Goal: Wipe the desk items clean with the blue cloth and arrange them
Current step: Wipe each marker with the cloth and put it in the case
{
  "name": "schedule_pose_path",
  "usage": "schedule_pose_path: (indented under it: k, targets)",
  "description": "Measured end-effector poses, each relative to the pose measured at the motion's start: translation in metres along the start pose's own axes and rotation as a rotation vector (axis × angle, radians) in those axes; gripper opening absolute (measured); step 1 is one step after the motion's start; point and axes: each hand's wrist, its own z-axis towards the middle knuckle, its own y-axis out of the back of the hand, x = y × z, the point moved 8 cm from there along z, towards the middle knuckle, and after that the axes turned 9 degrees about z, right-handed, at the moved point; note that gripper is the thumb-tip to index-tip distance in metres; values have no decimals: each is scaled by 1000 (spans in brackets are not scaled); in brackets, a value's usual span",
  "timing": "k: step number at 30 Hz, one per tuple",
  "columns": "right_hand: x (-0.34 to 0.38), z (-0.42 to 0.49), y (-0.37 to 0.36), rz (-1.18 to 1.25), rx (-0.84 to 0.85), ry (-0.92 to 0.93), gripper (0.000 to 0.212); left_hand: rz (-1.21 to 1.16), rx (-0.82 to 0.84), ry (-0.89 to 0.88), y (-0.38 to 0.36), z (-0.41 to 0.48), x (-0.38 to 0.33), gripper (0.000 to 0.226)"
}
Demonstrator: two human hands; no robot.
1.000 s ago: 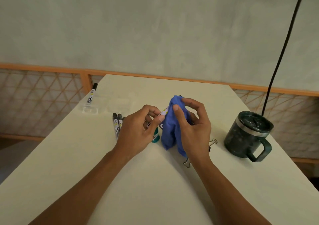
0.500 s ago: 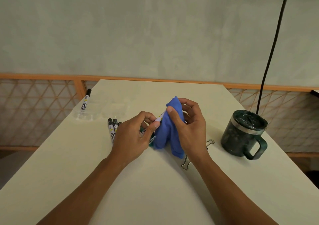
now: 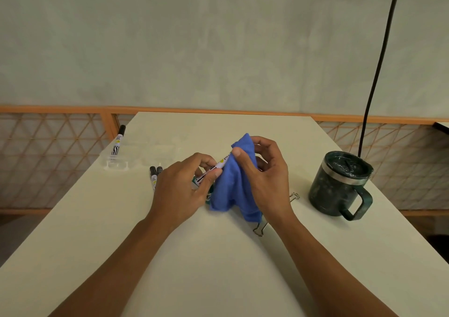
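Note:
My left hand pinches the lower end of a white marker above the middle of the cream desk. My right hand grips the blue cloth, wrapped round the marker's upper end; the cloth's loose part hangs down to the desk. Two more markers lie side by side just left of my left hand. Another marker rests on a clear plastic tray at the desk's far left. A small green object shows partly between my left hand and the cloth.
A dark green lidded mug stands at the right, handle toward me. Metal binder clips lie by my right wrist, another clip just right of it. A black cable hangs down behind the mug. A wooden lattice rail borders the desk.
My right hand has slid the cloth up along the marker, so more of the white barrel shows between my hands. My view has shifted slightly.

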Motion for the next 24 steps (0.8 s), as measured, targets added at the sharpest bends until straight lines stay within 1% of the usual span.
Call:
schedule_pose_path:
  k: [2,3,6,8,10,13,15,17,19,21,23,24]
  targets:
    - [1,1,1,-22,-6,8,36,65,-28,-60,1,-1,-3,17]
    - [0,2,3,-31,-10,9,33,95,-47,-85,2,-2,-5,18]
    - [-1,6,8,-44,-45,11,12,147,-91,-136,5,-3,-13,15]
    - [-5,8,14,-42,-88,5,7,169,-123,-177,6,-5,-21,15]
    - [-8,8,16,-14,-97,-17,12,181,-144,-193,7,-6,-26,15]
    - [-8,6,12,35,-51,-34,17,200,-198,-207,11,-5,-24,17]
    - [-3,3,7,22,-14,-27,21,212,-221,-230,15,-5,-21,20]
    - [-1,0,4,-7,12,-19,32,219,-231,-278,16,-6,-21,23]
    - [-1,0,3,-7,10,-19,34,238,-241,-314,14,-8,-24,23]
    - [-1,1,5,-7,4,-11,25,258,-243,-331,14,-8,-26,22]
    - [-1,2,8,-15,-19,13,7,261,-241,-345,16,-8,-29,22]
    - [-1,3,11,-28,-43,14,4,259,-242,-352,16,-8,-32,22]
